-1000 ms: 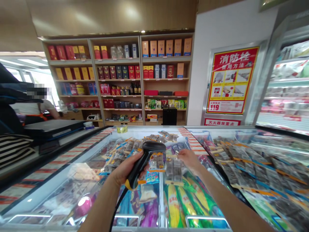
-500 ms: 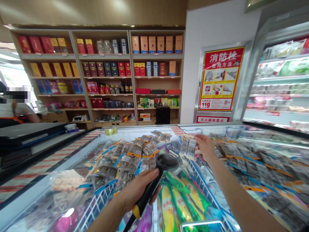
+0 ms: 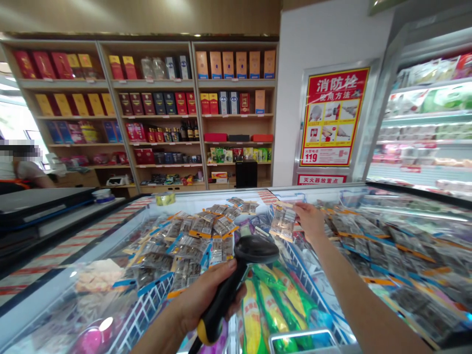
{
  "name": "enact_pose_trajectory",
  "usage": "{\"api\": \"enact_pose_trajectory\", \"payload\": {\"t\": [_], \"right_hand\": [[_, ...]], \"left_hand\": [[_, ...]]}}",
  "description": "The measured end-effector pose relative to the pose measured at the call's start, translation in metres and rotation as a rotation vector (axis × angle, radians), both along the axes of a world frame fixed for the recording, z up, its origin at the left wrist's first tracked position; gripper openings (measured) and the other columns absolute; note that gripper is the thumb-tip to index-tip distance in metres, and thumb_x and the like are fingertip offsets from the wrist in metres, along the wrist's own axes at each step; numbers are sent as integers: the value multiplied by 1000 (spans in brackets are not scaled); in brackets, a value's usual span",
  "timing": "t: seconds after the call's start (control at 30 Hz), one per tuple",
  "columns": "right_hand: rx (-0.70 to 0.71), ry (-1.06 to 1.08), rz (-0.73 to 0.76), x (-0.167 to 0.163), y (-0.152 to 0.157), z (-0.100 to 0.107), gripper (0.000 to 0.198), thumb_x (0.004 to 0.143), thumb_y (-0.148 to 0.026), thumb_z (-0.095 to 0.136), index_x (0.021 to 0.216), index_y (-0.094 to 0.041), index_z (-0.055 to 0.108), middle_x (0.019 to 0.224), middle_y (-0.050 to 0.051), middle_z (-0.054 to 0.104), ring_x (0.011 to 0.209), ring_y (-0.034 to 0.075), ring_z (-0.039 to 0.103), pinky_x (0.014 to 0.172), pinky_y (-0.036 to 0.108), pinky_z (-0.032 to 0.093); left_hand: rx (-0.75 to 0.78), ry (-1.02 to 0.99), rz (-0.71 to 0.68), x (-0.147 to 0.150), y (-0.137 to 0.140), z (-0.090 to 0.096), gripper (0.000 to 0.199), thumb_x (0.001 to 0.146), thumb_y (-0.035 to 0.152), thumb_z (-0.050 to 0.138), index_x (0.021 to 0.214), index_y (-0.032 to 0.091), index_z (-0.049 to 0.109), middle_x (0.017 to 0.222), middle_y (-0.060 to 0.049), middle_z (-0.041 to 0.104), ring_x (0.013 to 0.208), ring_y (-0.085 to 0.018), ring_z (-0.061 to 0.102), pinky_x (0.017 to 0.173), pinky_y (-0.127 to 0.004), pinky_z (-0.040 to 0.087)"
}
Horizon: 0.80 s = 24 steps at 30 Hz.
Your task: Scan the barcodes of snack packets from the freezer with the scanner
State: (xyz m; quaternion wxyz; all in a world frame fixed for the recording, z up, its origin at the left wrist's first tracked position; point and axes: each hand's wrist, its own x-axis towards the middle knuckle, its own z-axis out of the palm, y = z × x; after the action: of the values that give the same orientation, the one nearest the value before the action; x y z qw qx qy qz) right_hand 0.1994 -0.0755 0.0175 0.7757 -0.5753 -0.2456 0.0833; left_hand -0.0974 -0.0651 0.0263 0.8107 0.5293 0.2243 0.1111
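Observation:
My left hand (image 3: 216, 291) is wrapped round the handle of a black and yellow handheld barcode scanner (image 3: 254, 249), its head tilted toward the far side of the freezer. Between the fingers of my right hand (image 3: 310, 220) is the upper edge of a clear food packet (image 3: 283, 222) with a pale strip along its top and brownish contents. The packet hangs upright, apart from the scanner. Similar packets with orange and blue edges (image 3: 191, 246) lie heaped beyond my left hand. Below the scanner are corn cobs in green and yellow wrappers (image 3: 271, 307).
White wire dividers (image 3: 158, 295) and a metal handle (image 3: 302, 337) stand in the chest freezer. More packets (image 3: 383, 241) fill its right side. Black flat cases (image 3: 44, 206) rest at left. Boxed goods line shelves (image 3: 162, 83) behind. A person (image 3: 22, 167) is at far left.
The view has shifted slightly to the right. The scanner's head has come up a little, and the packet in my right hand has tilted. Both hands keep their hold.

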Motion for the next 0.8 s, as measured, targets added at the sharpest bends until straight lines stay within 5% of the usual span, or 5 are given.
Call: {"api": "enact_pose_trajectory", "payload": {"t": [0.17,0.4,0.8], "right_hand": [[-2,1,11,1,2,2,24,52,-30,60,70,-15,57,60,0,59,48,11,51,45,22,41],[-41,-96,-82,32,-19,3,28,52,-32,63,74,-15,58,57,0,58,46,12,51,44,24,39],[58,-14,-119,49,-30,7,25,48,-27,65,67,-14,57,52,-3,55,44,9,49,45,22,40]], "left_hand": [[-54,15,-19,6,7,5,43,70,52,46,84,11,51,54,-1,50,39,-7,45,37,-16,30],[-23,-79,-112,34,12,38,41,74,47,44,88,11,52,55,-2,51,41,-8,48,37,-17,34],[1,-44,-143,31,-5,20,37,70,48,50,77,12,51,56,-2,51,41,-8,47,37,-17,33]]}}
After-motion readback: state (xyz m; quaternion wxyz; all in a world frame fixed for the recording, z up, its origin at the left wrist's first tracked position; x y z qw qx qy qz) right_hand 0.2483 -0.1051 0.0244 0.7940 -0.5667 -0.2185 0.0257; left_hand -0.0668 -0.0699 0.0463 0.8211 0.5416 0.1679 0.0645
